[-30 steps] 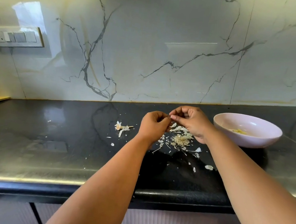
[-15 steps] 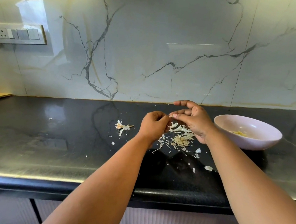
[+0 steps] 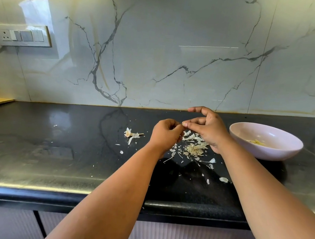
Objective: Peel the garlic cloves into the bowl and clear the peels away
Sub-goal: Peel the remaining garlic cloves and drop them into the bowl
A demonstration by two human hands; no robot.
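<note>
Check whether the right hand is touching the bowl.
Apart. In the head view, dark countertop shows plainly between the right hand and the rim of the pale bowl.

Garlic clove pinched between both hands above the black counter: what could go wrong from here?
1. The left hand and right hand work over the pile of papery garlic peels, not over the pale pink ceramic bowl; a slipped clove would likely land among the peels.
2. Small flakes lie scattered toward the black stone counter front edge; sweeping may push some off.
</note>
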